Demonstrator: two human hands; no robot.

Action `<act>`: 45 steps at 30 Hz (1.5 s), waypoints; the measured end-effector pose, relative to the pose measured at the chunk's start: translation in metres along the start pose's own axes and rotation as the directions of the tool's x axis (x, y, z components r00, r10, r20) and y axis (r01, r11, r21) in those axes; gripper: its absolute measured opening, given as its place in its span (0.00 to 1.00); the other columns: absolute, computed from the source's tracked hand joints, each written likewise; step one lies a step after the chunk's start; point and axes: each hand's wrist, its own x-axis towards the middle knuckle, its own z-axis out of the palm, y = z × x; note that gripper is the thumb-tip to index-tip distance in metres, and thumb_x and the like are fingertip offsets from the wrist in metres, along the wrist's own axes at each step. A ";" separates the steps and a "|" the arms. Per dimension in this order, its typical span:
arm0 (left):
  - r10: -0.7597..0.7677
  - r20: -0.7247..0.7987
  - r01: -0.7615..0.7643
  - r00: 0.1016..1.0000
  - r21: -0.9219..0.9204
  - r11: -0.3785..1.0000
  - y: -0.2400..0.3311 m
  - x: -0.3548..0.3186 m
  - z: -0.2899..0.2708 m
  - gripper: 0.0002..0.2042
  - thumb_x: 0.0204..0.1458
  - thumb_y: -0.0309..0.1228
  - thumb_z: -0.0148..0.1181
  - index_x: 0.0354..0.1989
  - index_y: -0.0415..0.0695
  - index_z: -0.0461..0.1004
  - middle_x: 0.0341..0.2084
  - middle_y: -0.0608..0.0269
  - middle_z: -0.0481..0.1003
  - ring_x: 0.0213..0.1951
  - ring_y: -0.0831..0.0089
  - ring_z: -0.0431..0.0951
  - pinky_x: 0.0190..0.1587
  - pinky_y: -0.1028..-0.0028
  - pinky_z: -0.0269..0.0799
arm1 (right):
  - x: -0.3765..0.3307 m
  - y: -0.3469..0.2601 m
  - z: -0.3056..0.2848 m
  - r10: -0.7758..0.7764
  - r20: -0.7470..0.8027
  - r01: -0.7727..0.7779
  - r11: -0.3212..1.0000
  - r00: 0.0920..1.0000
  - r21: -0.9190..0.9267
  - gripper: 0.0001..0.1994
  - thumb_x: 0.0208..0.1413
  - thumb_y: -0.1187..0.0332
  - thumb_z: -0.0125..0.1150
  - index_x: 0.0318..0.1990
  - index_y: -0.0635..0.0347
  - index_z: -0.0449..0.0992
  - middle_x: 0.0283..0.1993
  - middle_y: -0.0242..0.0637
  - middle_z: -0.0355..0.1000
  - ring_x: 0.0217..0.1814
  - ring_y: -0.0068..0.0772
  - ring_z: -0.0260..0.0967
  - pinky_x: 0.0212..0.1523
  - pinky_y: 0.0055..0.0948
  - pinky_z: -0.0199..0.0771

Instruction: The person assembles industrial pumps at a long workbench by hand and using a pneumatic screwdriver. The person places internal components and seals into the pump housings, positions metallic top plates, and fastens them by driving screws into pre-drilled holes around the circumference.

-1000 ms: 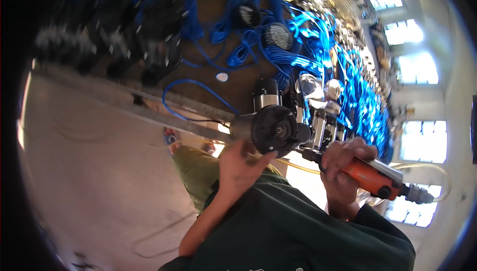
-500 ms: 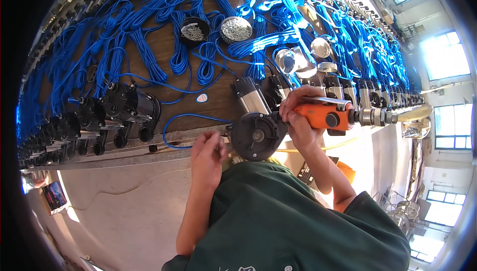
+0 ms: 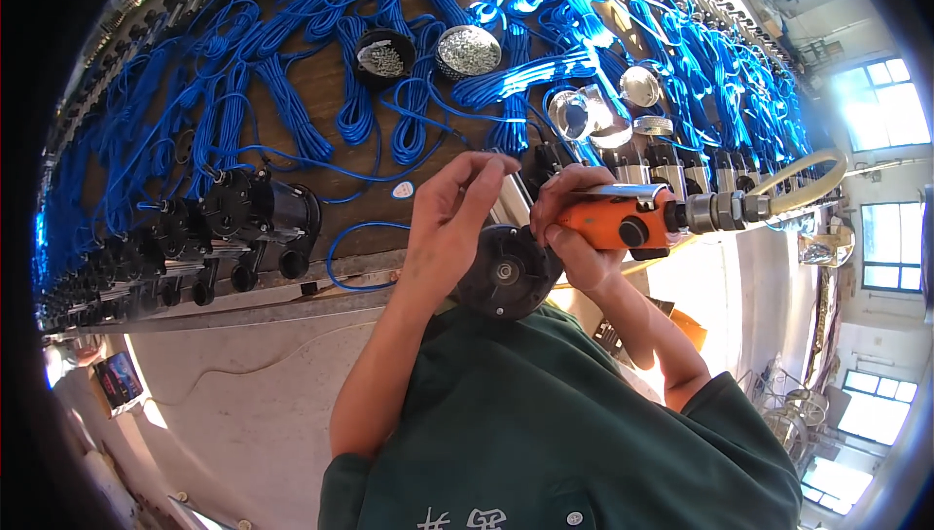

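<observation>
An orange power driver (image 3: 605, 229), right of the frame's centre, is clasped firmly by the right hand (image 3: 582, 260). A black round motor (image 3: 489, 289) is seen just below centre. Near it, the left hand (image 3: 446, 214) is held with fingers bent; whether anything is pinched cannot be told. Blue cables (image 3: 292, 117) are spread across the top.

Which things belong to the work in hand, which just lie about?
In the work:
- orange driver, in the right hand
- black housing, by the left hand
- black bowl, probably

Apparently lying about:
- tied blue cables
- white tag
- round metal parts
</observation>
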 end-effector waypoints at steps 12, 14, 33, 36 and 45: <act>0.121 0.136 -0.125 0.983 0.019 0.992 0.028 0.008 0.003 0.12 0.60 0.35 0.54 0.42 0.38 0.75 0.23 0.75 0.65 0.27 0.89 0.60 0.27 0.84 0.54 | -0.004 0.027 -0.025 0.426 -0.208 -0.245 0.786 0.881 0.568 0.20 0.38 0.83 0.46 0.45 0.66 0.63 0.29 0.39 0.65 0.26 0.26 0.64 0.28 0.23 0.68; 0.135 0.149 -0.139 0.980 0.019 0.990 0.029 0.009 0.004 0.11 0.59 0.34 0.54 0.42 0.38 0.75 0.23 0.75 0.65 0.26 0.89 0.59 0.26 0.84 0.53 | -0.002 0.024 -0.026 0.491 -0.222 -0.257 0.728 0.842 0.635 0.20 0.38 0.83 0.46 0.45 0.66 0.62 0.29 0.39 0.65 0.26 0.26 0.64 0.28 0.23 0.68; 0.456 0.274 -0.525 0.847 0.562 0.639 0.061 -0.012 0.070 0.18 0.29 0.28 0.67 0.31 0.42 0.66 0.31 0.53 0.60 0.36 0.57 0.64 0.35 0.61 0.62 | -0.011 0.005 0.005 0.175 -0.127 -0.121 0.928 0.976 0.352 0.17 0.42 0.69 0.56 0.42 0.67 0.70 0.34 0.39 0.69 0.35 0.31 0.68 0.41 0.26 0.68; 0.414 0.310 -0.515 0.856 0.589 0.623 0.065 -0.008 0.069 0.14 0.30 0.25 0.64 0.28 0.41 0.67 0.32 0.53 0.61 0.36 0.56 0.65 0.35 0.61 0.63 | -0.014 0.012 -0.003 0.184 -0.111 -0.140 0.936 0.977 0.323 0.17 0.42 0.70 0.55 0.42 0.67 0.70 0.34 0.39 0.69 0.34 0.31 0.68 0.40 0.26 0.68; 0.064 0.599 -0.535 0.798 0.655 0.534 0.082 0.032 0.069 0.10 0.39 0.35 0.59 0.24 0.41 0.74 0.32 0.50 0.72 0.39 0.55 0.74 0.38 0.61 0.72 | -0.019 0.028 -0.024 0.179 -0.098 -0.149 0.956 0.979 0.253 0.17 0.41 0.72 0.54 0.42 0.67 0.69 0.33 0.39 0.68 0.33 0.30 0.67 0.38 0.25 0.68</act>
